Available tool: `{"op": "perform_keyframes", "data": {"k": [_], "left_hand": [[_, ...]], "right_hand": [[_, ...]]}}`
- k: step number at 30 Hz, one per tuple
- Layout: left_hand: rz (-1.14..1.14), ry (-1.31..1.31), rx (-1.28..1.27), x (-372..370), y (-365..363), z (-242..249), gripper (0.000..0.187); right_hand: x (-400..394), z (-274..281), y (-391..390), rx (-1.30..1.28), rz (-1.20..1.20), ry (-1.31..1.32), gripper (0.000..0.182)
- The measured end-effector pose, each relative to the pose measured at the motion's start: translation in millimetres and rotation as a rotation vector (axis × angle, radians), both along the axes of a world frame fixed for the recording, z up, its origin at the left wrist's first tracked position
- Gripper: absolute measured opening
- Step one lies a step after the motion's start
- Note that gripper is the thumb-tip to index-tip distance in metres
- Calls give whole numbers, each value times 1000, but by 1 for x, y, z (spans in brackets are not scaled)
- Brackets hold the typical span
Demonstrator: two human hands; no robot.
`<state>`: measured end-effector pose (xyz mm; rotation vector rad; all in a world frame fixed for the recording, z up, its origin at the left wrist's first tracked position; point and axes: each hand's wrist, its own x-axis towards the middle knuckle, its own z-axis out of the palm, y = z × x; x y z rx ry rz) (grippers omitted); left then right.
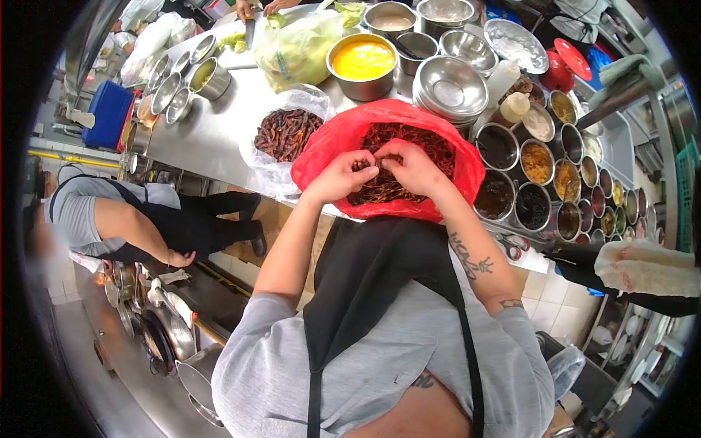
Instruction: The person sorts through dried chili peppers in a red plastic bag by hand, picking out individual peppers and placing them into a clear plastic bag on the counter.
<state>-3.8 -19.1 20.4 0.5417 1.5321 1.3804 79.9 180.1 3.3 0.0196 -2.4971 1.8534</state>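
A red plastic bag (310, 164) stands open in front of me, full of thin dark-red dried chilies (438, 150). Over its mouth, my left hand (343, 175) and my right hand (418, 169) meet at the fingertips. Both are closed in a pinch, apparently around a dried chili, though the fingers mostly hide it. To the left of the red bag, a clear plastic bag (255, 162) holds shorter, darker dried chili pieces (287, 135).
Behind the bags are a pot of yellow liquid (363, 60), stacked metal bowls (449, 84) and bagged leafy greens (296, 55). Sauce containers (537, 162) crowd the right, near scissors (515, 246). A co-worker (139, 219) stands left; another person's hands (263, 7) work with a knife.
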Motion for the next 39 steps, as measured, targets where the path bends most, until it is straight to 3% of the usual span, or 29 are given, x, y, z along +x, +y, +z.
{"op": "perform_keyframes", "data": {"k": [4, 7, 10, 13, 16, 19, 23, 25, 27, 29, 33, 37, 39], "left_hand": [[30, -328, 181, -3, 2, -13, 16], [89, -453, 237, 2, 5, -11, 16], [171, -639, 325, 6, 7, -6, 16], [181, -559, 307, 6, 7, -16, 15], [189, -460, 274, 4, 8, -23, 12], [294, -615, 344, -3, 3, -29, 12], [528, -726, 292, -2, 4, -18, 14], [539, -667, 279, -1, 4, -18, 13], [533, -607, 264, -1, 4, -18, 13], [483, -268, 131, 2, 4, -16, 12], [329, 512, -89, 17, 16, 4, 16], [222, 883, -121, 17, 20, -3, 18], [233, 892, -106, 18, 22, -3, 16]], "right_hand": [[5, 17, 0, -84, -35, -142, 18], [7, 18, -4, -183, -65, -94, 18], [7, 26, -5, -85, -69, -60, 20], [5, 41, -9, -39, -133, -127, 23], [-4, 17, -14, -146, -161, -137, 25], [-9, 7, -15, -56, -218, -155, 25], [-1, 6, -15, 508, -1, -189, 19], [6, 8, -24, 776, 46, -264, 18], [4, 13, -20, 742, 47, -274, 19], [7, 16, -14, 704, 13, -178, 19], [7, 30, -7, 403, -121, -196, 15], [4, 15, -5, 200, -137, -122, 15], [4, 15, -3, 183, -151, -129, 15]]}}
